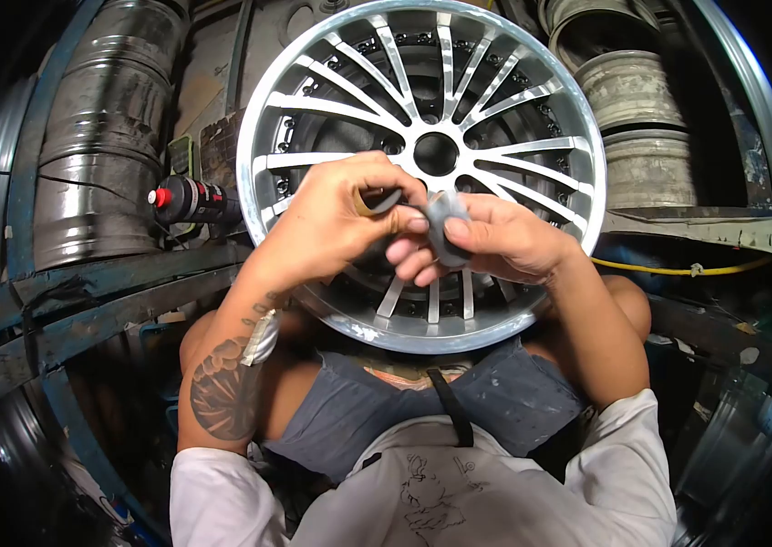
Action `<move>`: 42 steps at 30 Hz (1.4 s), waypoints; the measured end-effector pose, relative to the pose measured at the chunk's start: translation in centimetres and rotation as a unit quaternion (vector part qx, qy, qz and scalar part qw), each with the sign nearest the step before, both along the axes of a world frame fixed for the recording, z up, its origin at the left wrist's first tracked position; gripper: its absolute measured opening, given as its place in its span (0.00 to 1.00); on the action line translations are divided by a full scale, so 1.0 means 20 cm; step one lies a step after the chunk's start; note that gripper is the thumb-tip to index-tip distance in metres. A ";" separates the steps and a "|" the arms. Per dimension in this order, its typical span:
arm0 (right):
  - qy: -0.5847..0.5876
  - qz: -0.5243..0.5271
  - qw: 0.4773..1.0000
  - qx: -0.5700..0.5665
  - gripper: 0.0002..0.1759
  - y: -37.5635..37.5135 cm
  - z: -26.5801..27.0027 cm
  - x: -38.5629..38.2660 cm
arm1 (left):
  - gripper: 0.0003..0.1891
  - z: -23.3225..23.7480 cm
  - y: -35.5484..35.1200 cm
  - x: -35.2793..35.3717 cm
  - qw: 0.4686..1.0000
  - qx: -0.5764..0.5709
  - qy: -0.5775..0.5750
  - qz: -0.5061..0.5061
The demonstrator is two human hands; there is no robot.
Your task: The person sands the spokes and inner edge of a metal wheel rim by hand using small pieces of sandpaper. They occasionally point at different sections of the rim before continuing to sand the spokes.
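Observation:
Over the hub of a silver multi-spoke wheel rim (342,98), my two hands meet. My right hand (509,239) is closed on a small grey piece (448,228), which looks like folded sandpaper and is slightly blurred. My left hand (349,219) pinches a thin curled piece (380,202), dark on one face and tan on the other, also like sandpaper. Its fingertips touch or nearly touch the grey piece. Whether the two pieces are joined is hidden by the fingers. Below my hands, the rim's lower edge rests near my lap.
A dark bottle with a red cap (192,199) lies left of the rim. Stacked metal rims stand at left (103,137) and right (634,114). A blue metal frame (85,290) runs along the left. At right, a yellow hose (678,269) hangs below a ledge (705,230).

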State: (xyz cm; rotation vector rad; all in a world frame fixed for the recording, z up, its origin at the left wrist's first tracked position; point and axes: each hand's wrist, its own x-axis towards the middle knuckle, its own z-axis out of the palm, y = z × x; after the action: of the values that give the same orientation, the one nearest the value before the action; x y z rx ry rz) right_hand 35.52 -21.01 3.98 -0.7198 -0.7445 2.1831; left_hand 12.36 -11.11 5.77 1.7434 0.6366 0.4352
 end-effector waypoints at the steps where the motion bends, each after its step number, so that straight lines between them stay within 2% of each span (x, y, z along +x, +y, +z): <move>1: 0.029 0.008 1.000 0.008 0.21 0.00 0.00 -0.01 | 0.09 0.01 0.01 -0.01 1.000 -0.013 -0.015 0.002; 2: 0.007 0.000 0.999 0.052 0.20 0.01 -0.02 -0.02 | 0.09 0.04 0.03 -0.04 0.999 -0.049 0.000 -0.009; 3: -0.072 -0.002 0.995 0.073 0.20 0.03 0.01 -0.02 | 0.18 0.07 0.05 -0.06 0.994 -0.108 0.003 -0.015; 5: -0.128 -0.048 0.989 0.059 0.18 0.02 0.05 -0.02 | 0.30 0.11 0.09 -0.17 0.980 -0.194 0.025 0.021; 6: -0.175 -0.052 0.981 0.070 0.15 0.02 0.08 0.00 | 0.36 0.13 0.13 -0.22 0.977 -0.197 0.085 0.024; 7: -0.179 -0.064 0.978 0.081 0.11 0.01 0.07 0.00 | 0.33 0.10 0.14 -0.27 0.979 -0.155 0.117 0.057; 9: -0.220 -0.071 0.965 0.125 0.10 0.00 0.03 0.02 | 0.30 0.01 0.16 -0.36 0.973 -0.087 0.206 0.059; 11: -0.254 -0.062 0.952 0.160 0.09 -0.02 -0.01 0.01 | 0.32 -0.07 0.09 -0.42 0.954 0.081 0.286 0.029; 12: -0.317 -0.049 0.922 0.218 0.09 -0.02 -0.04 0.00 | 0.33 -0.06 0.03 -0.39 0.921 0.149 0.359 0.023; 13: -0.330 -0.035 0.921 0.207 0.10 -0.02 -0.03 -0.02 | 0.35 -0.06 -0.05 -0.34 0.878 0.213 0.428 0.015; 15: -0.450 -0.002 0.831 0.325 0.11 -0.02 -0.06 -0.03 | 0.41 -0.07 -0.15 -0.27 0.856 0.220 0.467 -0.013; 19: -0.491 -0.022 0.805 0.333 0.11 -0.04 -0.06 -0.10 | 0.43 -0.18 -0.30 -0.23 0.856 0.245 0.452 -0.049; 24: -0.518 -0.034 0.780 0.350 0.14 -0.05 -0.07 -0.14 | 0.49 -0.18 -0.28 -0.23 0.870 0.252 0.424 0.000; 27: -0.543 -0.033 0.766 0.344 0.16 -0.05 -0.06 -0.14 | 0.49 -0.21 -0.27 -0.24 0.858 0.254 0.446 -0.020; 31: -0.565 -0.050 0.732 0.377 0.17 -0.04 -0.10 -0.14 | 0.47 -0.18 -0.27 -0.23 0.841 0.248 0.480 -0.041; 37: -0.600 -0.046 0.680 0.420 0.25 0.01 -0.17 -0.27 | 0.37 -0.13 -0.22 -0.26 0.869 0.230 0.436 -0.040; 39: -0.610 -0.032 0.668 0.426 0.25 0.05 -0.21 -0.31 | 0.32 -0.08 -0.15 -0.28 0.879 0.211 0.428 -0.001; 41: -0.633 -0.030 0.603 0.484 0.24 0.11 -0.25 -0.35 | 0.30 -0.05 -0.03 -0.33 0.878 0.231 0.406 0.106; 42: -0.647 -0.023 0.572 0.503 0.24 0.13 -0.25 -0.36 | 0.30 -0.03 0.01 -0.35 0.875 0.226 0.410 0.125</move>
State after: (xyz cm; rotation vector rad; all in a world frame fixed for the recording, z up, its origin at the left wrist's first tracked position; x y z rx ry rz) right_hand 28.34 -18.37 -1.10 -1.5124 -2.3038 0.4244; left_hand 5.43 -10.96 5.11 2.3026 1.4683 -0.0250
